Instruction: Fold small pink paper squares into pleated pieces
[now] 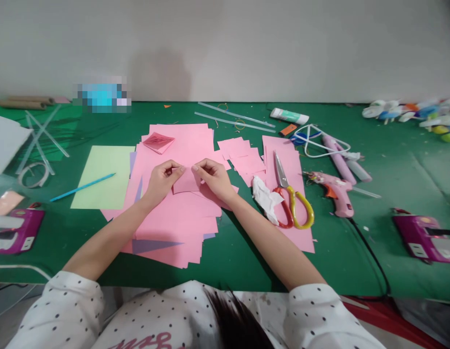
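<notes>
A small pink paper square [187, 183] is held by its far edge above a pile of larger pink sheets [179, 138]. My left hand [164, 178] pinches its left corner between thumb and fingers. On the other corner, my right hand [211, 177] has a similar pinch, its fingertips close to the left ones. A folded pink paper piece [159, 142] with stacked pleats lies on the pile, beyond my left hand. Several loose pink squares [246, 157] are spread to the right of my right hand.
Scissors [282, 177] and crumpled white tissue [265, 198] lie on pink paper at right, near a pink glue gun [335, 191] with a black cord. A blue pencil [83, 187] crosses a pale green sheet [101, 165]. Clear glue sticks [234, 122] and a glue tube [289, 116] lie behind.
</notes>
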`<move>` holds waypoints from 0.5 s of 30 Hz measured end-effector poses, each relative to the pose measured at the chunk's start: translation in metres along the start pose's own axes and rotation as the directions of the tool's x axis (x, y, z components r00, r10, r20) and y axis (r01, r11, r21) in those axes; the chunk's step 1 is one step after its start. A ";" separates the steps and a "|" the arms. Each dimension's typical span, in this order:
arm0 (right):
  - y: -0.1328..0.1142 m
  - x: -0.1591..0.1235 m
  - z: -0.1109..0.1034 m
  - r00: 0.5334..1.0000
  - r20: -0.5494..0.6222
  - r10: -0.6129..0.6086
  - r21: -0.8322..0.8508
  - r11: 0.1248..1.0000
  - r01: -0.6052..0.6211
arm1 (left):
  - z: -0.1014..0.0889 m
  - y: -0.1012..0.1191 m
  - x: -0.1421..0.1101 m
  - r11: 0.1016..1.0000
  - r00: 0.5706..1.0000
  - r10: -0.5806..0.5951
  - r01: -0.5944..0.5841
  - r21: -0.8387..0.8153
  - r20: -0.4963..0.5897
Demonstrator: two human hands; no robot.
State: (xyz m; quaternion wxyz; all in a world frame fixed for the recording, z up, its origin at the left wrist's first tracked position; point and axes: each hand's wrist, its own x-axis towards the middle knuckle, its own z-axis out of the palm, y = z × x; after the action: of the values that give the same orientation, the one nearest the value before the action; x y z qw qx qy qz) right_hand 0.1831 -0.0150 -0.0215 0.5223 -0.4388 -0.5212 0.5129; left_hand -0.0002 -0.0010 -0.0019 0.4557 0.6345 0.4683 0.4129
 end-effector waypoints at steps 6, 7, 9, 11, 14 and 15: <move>0.001 0.000 0.001 1.000 -0.015 0.009 0.025 1.000 -0.009 | -0.001 -0.001 0.001 0.999 0.999 -0.020 0.019 -0.026 -0.031; 0.001 0.000 0.001 1.000 -0.023 0.009 0.026 1.000 -0.008 | -0.001 -0.002 0.001 0.999 0.999 -0.022 0.021 -0.032 -0.033; 0.000 0.000 0.001 0.999 -0.039 0.013 0.024 1.000 -0.012 | -0.001 -0.002 0.001 0.999 0.999 -0.026 0.024 -0.045 -0.043; 0.000 0.001 0.001 0.998 -0.054 0.020 0.019 1.000 -0.019 | 0.000 -0.003 0.001 0.998 0.998 -0.034 0.031 -0.052 -0.056; 0.001 0.001 0.001 0.998 -0.059 0.017 0.024 1.000 -0.016 | -0.001 -0.005 0.001 0.998 0.996 -0.041 0.038 -0.041 -0.073; 0.001 0.001 0.001 0.999 -0.052 0.012 0.029 1.000 -0.011 | -0.001 -0.005 0.001 0.999 0.996 -0.041 0.039 -0.035 -0.075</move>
State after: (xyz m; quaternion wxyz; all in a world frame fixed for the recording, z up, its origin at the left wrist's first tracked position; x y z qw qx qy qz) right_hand 0.1820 -0.0145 -0.0223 0.5391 -0.4476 -0.4972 0.5117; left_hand -0.0019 0.0009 -0.0066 0.4561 0.6013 0.4909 0.4352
